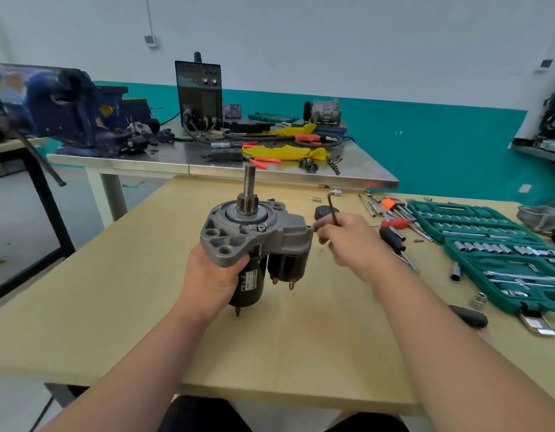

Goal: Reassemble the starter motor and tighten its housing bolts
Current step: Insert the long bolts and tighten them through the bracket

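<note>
Grey-and-black starter motor [256, 244] upright, shaft pointing up.

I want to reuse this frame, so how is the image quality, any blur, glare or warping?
Head view: the starter motor and both hands sit fairly sharp at centre; the blue vise at far left is smeared; wide-angle bending curves the table edges; lighting is soft and even, with mild glare on the steel bench.
</note>
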A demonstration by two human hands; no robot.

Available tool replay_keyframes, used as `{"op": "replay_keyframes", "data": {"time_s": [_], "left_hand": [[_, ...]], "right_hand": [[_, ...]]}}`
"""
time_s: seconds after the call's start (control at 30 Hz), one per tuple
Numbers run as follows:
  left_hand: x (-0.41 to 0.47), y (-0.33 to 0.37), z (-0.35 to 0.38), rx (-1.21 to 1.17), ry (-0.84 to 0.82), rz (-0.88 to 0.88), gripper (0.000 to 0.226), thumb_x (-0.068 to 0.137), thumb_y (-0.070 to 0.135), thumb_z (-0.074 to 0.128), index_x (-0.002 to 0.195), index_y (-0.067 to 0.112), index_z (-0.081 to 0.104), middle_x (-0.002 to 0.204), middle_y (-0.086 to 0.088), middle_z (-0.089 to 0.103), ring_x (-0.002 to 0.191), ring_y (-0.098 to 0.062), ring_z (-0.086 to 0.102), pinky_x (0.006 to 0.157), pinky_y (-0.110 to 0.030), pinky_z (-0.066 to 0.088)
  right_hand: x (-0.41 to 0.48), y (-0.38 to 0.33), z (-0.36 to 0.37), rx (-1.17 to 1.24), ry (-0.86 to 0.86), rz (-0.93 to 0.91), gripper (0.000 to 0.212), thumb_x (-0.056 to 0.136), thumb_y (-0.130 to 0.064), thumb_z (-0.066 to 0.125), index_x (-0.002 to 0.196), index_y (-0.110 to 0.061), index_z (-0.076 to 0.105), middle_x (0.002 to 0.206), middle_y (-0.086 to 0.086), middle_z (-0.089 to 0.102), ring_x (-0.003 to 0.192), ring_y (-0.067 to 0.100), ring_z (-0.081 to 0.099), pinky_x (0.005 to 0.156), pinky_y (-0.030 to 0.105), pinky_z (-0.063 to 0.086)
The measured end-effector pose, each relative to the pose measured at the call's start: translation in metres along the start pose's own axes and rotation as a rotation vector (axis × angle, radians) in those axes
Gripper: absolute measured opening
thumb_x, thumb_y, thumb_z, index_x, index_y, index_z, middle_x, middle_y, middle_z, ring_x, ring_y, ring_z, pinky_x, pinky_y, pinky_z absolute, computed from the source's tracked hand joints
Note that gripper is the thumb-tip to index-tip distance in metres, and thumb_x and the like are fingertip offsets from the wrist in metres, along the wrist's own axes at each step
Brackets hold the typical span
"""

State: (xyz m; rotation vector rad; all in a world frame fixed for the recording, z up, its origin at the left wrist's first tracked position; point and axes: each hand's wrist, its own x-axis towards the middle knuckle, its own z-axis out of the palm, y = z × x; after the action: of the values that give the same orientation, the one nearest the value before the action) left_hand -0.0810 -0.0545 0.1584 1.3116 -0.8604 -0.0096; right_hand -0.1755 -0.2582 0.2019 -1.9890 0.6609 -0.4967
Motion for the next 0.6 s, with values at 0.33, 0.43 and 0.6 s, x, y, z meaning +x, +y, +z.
{"op": "replay_keyframes", "data": {"time_s": [0.33,0.43,0.6], "left_hand": [[-0.025,-0.011,-0.085,0.234,0.467,0.016,0.03,0.086,0.019,0.047,0.096,0.047,0.046,0.093,0.038,0.052,0.074,0.017,0.046,0.071,0.002,0.036],[-0.024,-0.011,-0.09,0.219,0.401,0.038,0.031,0.085,0.029,0.052,0.101,0.055,0.052,0.098,0.044,0.056,0.087,0.026,0.048,0.074,0.004,0.036],[-0.018,-0.006,-0.09,0.119,0.307,0.058,0.055,0.069,0.059,0.063,0.116,0.033,0.051,0.119,0.021,0.058,0.111,0.008,0.054,0.094,-0.015,0.044]], "right_hand": [[0.026,-0.048,0.161,-0.62,-0.421,-0.198,0.02,0.083,-0.026,0.065,0.084,-0.006,0.066,0.08,0.007,0.064,0.078,0.026,0.059,0.068,0.032,0.05],[0.032,-0.042,0.175,-0.66,-0.378,-0.247,0.023,0.086,-0.025,0.06,0.103,-0.011,0.067,0.104,0.009,0.067,0.097,0.029,0.063,0.086,0.037,0.053],[0.037,-0.036,0.17,-0.715,-0.385,-0.219,0.019,0.087,-0.013,0.056,0.101,-0.006,0.067,0.104,0.012,0.067,0.095,0.03,0.061,0.086,0.036,0.052]]}}
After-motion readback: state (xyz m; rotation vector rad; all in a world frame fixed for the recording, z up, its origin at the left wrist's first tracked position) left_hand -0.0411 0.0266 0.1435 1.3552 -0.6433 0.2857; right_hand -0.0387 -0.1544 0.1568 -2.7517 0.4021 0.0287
